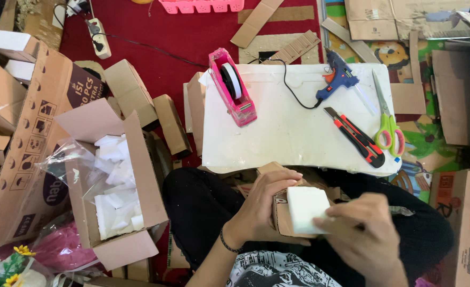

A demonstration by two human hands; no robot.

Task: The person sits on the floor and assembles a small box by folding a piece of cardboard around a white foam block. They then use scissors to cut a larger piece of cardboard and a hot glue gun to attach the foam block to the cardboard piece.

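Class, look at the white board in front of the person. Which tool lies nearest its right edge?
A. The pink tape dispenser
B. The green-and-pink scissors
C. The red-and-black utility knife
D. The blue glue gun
B: the scissors lie along the right edge of the white board, beyond the knife and the glue gun, while the tape dispenser sits at the left.

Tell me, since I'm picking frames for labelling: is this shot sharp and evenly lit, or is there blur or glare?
Head view: even, soft light with faint shadows; the white board is bright, its surface detail nearly washed out; the right hand looks slightly soft; the left hand, white block and scissors read clearly.
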